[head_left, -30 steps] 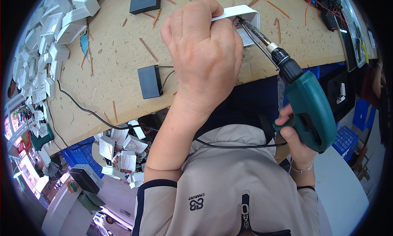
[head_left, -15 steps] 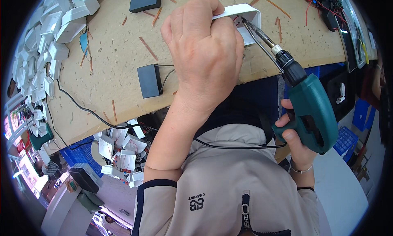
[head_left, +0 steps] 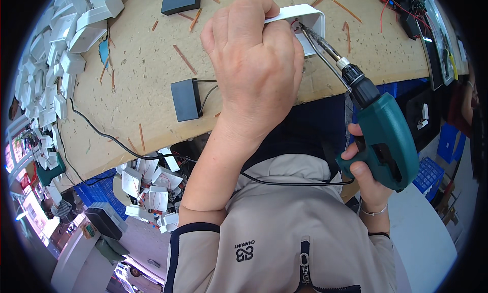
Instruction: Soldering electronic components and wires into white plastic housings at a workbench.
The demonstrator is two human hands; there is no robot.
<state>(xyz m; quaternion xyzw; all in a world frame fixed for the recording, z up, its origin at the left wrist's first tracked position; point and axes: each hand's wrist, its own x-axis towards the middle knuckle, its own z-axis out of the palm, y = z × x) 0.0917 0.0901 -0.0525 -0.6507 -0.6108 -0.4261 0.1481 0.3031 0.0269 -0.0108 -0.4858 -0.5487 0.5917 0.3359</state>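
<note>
My left hand [head_left: 256, 64] is closed around one end of a white plastic casing [head_left: 300, 12], holding it over the table with its open side facing me. My right hand [head_left: 373, 186] grips the handle of a green soldering gun [head_left: 394, 145]. The gun's hot tip [head_left: 304, 27] reaches inside the casing, beside thin wires that are partly hidden. A slim metal tube runs alongside the barrel to the tip. From the handle a black power cord [head_left: 284, 182] crosses in front of me to the left. My left fingertips are out of sight behind the hand and casing.
Two black boxes, one with a cable [head_left: 185, 100] and one farther back [head_left: 181, 1], lie on the worn table [head_left: 147, 79] among brown strips. White casings [head_left: 71, 33] pile up at the left; more [head_left: 157, 199] fill a container below the edge. Electronics [head_left: 406, 18] stand far right.
</note>
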